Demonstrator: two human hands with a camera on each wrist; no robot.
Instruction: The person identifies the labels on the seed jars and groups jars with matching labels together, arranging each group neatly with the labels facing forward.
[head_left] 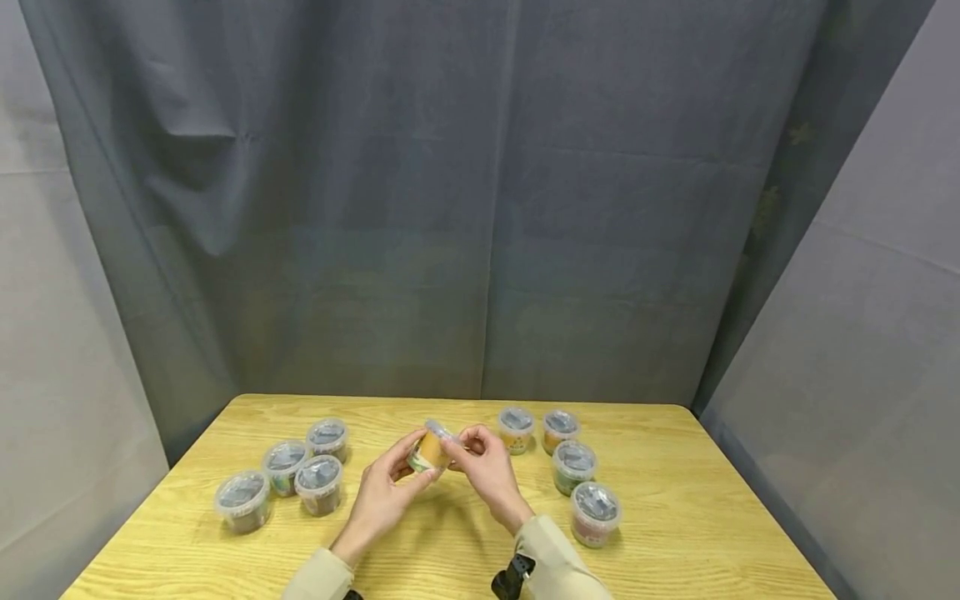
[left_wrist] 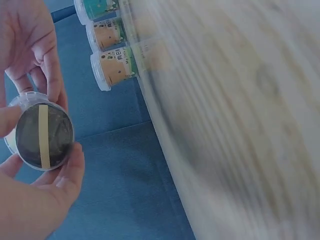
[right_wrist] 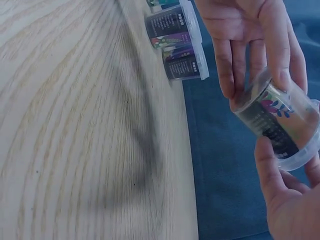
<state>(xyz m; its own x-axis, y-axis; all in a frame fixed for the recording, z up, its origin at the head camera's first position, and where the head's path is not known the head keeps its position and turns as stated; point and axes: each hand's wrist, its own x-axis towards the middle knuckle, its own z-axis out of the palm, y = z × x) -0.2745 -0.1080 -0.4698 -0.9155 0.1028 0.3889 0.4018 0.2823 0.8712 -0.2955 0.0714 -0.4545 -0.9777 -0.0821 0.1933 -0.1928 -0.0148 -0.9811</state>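
Note:
Both hands hold one clear plastic cup [head_left: 432, 448] tilted on its side above the middle of the table. It has an orange label with green and white. My left hand [head_left: 384, 492] grips the cup's base end between thumb and fingers. At the lid end, my right hand [head_left: 489, 473] pinches the cup. The left wrist view shows a dark round end of the cup [left_wrist: 44, 136] with a pale strip across it. A printed label with dark text and flowers shows on the cup [right_wrist: 280, 120] in the right wrist view.
Several lidded cups [head_left: 318, 483] with dark contents stand on the left of the wooden table [head_left: 420, 567]. Several more, with orange, green and pink labels, form a curved row on the right, a pink cup [head_left: 596, 514] nearest. Grey curtains [head_left: 480, 208] hang behind the table.

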